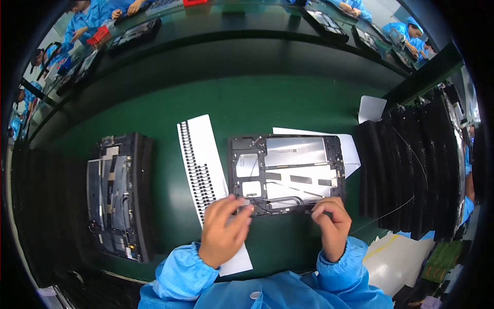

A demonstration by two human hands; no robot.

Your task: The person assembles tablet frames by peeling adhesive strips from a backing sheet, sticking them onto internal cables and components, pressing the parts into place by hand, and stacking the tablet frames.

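A black tablet housing (296, 149) with a silver metal inner plate lies face up in front of me. Thin black cables (282, 199) run along its near edge. At the near left corner is my left hand (222, 229), thumb and forefinger drawn together by the cable ends; what they pinch is too small to make out. My right hand (333, 224) is at the near right corner with fingers curled and fingertips pressed together. Something small and dark shows at those tips, its kind unclear. A white sheet with rows of black stickers (200, 170) lies left of the housing, partly under my left hand.
Another opened tablet housing (110, 195) rests on black foam at the left. Stacked black foam trays (406, 170) stand at the right. White paper (350, 154) sticks out behind the housing. Beyond a raised dark shelf (242, 31), people in blue work at other housings.
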